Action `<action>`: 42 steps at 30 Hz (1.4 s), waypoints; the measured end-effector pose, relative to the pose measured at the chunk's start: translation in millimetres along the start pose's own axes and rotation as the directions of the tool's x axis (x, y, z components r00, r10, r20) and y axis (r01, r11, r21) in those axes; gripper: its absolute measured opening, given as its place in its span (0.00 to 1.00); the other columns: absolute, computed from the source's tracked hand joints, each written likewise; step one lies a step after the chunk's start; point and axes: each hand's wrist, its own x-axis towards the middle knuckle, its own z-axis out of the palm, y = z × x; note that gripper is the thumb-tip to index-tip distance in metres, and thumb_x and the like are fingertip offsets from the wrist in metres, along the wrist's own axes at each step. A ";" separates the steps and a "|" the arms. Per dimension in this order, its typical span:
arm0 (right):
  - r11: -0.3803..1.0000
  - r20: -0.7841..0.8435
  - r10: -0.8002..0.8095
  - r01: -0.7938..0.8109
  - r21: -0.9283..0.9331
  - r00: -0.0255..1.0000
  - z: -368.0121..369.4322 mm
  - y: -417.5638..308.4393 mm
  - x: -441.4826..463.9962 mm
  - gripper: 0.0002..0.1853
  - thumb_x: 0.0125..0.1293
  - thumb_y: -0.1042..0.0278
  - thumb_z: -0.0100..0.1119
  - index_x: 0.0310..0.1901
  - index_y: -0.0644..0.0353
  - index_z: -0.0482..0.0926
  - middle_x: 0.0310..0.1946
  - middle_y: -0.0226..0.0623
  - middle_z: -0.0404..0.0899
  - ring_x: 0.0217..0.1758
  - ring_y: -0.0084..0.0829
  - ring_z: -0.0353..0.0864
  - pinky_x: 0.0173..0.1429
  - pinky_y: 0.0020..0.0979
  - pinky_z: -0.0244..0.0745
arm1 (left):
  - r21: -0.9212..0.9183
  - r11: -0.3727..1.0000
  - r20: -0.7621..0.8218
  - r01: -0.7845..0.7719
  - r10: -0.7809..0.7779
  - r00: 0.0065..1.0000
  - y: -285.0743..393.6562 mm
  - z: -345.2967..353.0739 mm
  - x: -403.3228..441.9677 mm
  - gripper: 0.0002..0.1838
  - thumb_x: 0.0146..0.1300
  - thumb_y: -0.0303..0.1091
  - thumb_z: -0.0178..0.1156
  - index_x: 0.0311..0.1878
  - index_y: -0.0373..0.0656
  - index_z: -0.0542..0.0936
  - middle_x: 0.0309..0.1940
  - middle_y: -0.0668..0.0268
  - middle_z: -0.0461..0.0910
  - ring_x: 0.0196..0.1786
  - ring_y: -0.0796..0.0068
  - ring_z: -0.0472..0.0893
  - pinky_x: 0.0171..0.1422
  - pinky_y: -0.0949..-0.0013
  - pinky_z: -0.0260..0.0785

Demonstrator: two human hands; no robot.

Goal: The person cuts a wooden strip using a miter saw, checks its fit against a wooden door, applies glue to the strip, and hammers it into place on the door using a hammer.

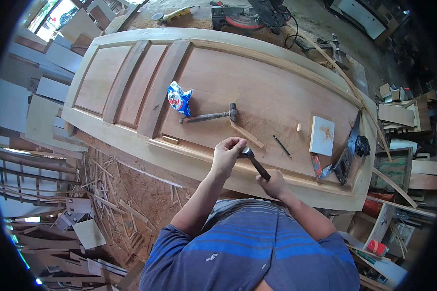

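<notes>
- Dark-handled tool (258, 166): held between both hands, over the near rail of the panelled wooden door (145, 154), in front of the person's torso.
- Left hand (226, 156): grip closed, fingertips pinching the bright metal end of the tool. The exact shape of that end is too small to tell.
- Right hand (273, 184): grip closed on the lower end of the dark handle, near the door's near edge.
- Hammer (209, 117): lying on the large panel beyond the left hand, head to the right; one end of a wooden stick (247, 135) lies at the head. Contact cannot be confirmed.
- Blue-and-white packet (179, 98): beside the hammer's handle end, near the cross rail.
- Pencil-like dark stick (281, 145): on the panel, ahead of the right hand, apart from it.
- Wooden peg (299, 127): between the dark stick and the white board (322, 136), which carries sawdust.
- Handsaw (348, 151): near the door's right end, beside a black bundle (362, 145).
- Long wooden strip (349, 83): crosses the door's far right corner and extends past the edge.
- Open room: bare panel beyond the hammer toward the far rail; the two smaller left panels are bare. Room is tighter at the right end, around the saw.
</notes>
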 end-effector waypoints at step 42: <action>0.457 -0.016 -0.346 0.184 0.870 0.938 -35.1 -58.5 88.0 0.37 0.69 0.57 0.80 0.71 0.66 0.73 0.56 0.36 0.84 0.56 0.26 0.86 0.63 0.30 0.82 | 0.896 0.048 0.382 -0.442 0.426 0.820 -6.3 -90.6 38.6 0.13 0.66 0.38 0.76 0.44 0.44 0.82 0.43 0.58 0.84 0.50 0.52 0.82 0.57 0.50 0.75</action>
